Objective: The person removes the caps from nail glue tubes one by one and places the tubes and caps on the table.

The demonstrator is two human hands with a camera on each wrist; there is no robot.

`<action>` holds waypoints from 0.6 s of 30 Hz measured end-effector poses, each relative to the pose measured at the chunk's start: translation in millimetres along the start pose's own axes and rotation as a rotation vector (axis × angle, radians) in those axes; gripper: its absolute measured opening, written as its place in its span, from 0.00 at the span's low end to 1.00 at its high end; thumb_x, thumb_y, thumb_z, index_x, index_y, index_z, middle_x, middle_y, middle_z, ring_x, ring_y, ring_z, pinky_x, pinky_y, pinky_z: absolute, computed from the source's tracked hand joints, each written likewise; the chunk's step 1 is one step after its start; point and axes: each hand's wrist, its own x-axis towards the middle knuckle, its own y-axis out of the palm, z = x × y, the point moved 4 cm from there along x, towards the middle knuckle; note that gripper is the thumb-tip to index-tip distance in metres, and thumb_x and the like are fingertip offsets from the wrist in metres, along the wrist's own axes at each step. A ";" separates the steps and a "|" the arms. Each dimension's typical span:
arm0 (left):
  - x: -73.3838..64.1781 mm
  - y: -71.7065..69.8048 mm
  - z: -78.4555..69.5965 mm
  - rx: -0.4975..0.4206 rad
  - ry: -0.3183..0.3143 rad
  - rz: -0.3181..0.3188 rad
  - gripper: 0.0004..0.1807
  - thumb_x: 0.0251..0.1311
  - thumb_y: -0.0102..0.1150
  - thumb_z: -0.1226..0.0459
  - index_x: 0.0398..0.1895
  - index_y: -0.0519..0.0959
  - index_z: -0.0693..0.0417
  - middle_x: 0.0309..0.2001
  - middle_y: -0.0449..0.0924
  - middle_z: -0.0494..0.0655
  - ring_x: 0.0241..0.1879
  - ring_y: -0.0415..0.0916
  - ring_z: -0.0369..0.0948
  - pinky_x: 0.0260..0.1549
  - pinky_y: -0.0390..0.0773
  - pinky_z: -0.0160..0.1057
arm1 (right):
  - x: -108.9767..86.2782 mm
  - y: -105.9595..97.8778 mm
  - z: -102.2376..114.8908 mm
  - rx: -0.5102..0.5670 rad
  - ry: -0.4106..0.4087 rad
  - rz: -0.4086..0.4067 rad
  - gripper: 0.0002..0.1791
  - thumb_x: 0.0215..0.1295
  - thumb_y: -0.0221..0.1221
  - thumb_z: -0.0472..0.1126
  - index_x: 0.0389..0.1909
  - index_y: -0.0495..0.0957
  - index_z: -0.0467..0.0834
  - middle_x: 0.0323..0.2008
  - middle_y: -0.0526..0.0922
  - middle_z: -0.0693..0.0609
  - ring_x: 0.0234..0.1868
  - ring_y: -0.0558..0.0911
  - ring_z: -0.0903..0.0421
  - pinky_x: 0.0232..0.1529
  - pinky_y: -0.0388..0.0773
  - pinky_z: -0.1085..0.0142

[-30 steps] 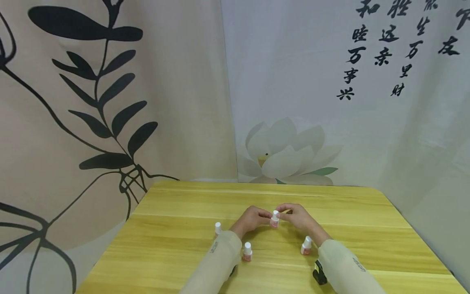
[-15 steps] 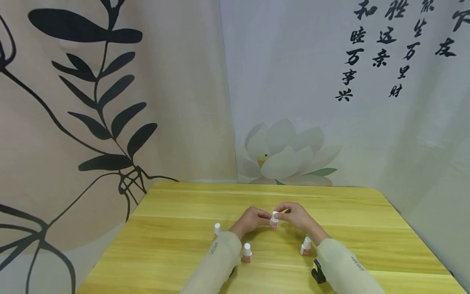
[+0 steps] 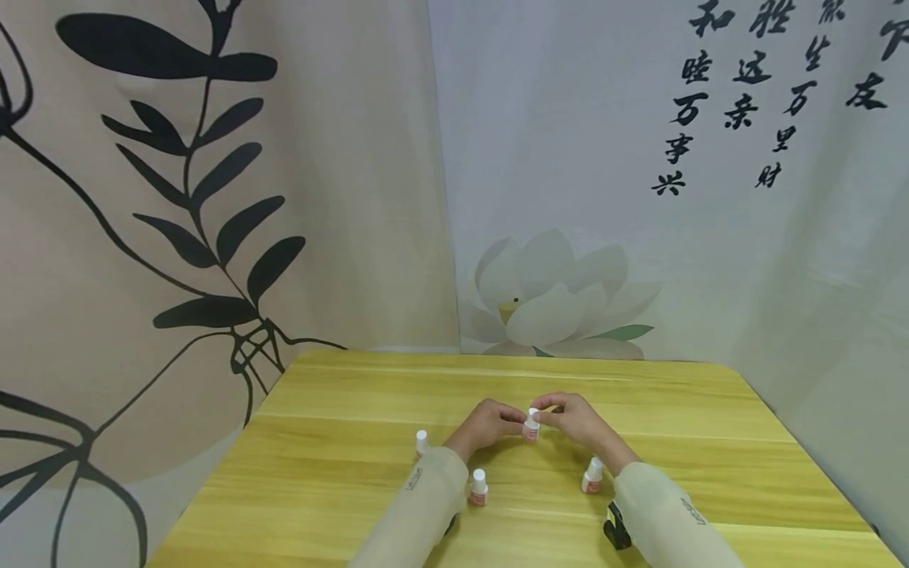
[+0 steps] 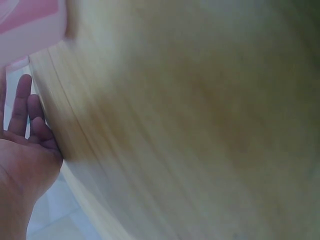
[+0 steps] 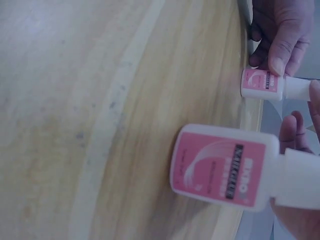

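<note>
Between my two hands a small white nail glue bottle (image 3: 530,431) with a pink label stands upright on the table. My left hand (image 3: 490,424) grips its body from the left, the thumb lying against the label in the right wrist view. From the other side, my right hand (image 3: 577,418) pinches the white cap (image 5: 298,89) between thumb and finger. A second nail glue bottle (image 5: 225,167) looms large in the right wrist view, close to my right wrist. The left wrist view shows part of another bottle (image 4: 30,25) beside my left hand.
Other capped bottles stand on the wooden table (image 3: 398,379): one by my left sleeve (image 3: 479,487), one partly hidden behind the left forearm (image 3: 422,443), one near my right wrist (image 3: 592,476). A black wrist device (image 3: 617,527) shows beside the right sleeve. A printed curtain (image 3: 369,197) hangs behind.
</note>
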 end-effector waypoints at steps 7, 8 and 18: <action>1.1 0.5 0.1 -0.008 0.002 -0.006 0.11 0.51 0.75 0.52 0.35 0.88 0.45 0.37 0.86 0.34 0.44 0.78 0.35 0.55 0.73 0.50 | 0.7 0.3 -1.7 0.024 0.001 0.008 0.10 0.65 0.65 0.43 0.46 0.84 0.46 0.49 0.82 0.51 0.41 0.78 0.53 0.45 0.76 0.51; 1.0 0.5 0.0 -0.008 0.006 -0.006 0.11 0.52 0.75 0.53 0.34 0.88 0.45 0.36 0.85 0.34 0.43 0.77 0.35 0.55 0.73 0.50 | 0.7 0.4 -1.9 0.026 0.001 0.008 0.11 0.65 0.65 0.43 0.46 0.84 0.46 0.49 0.82 0.51 0.41 0.78 0.53 0.45 0.76 0.51; 1.7 2.1 -0.5 -0.007 0.019 0.000 0.10 0.52 0.75 0.53 0.34 0.87 0.46 0.36 0.85 0.33 0.42 0.76 0.34 0.54 0.73 0.48 | 0.9 -0.8 -3.8 0.022 -0.007 0.005 0.12 0.65 0.65 0.43 0.48 0.84 0.45 0.50 0.82 0.51 0.42 0.78 0.53 0.45 0.77 0.52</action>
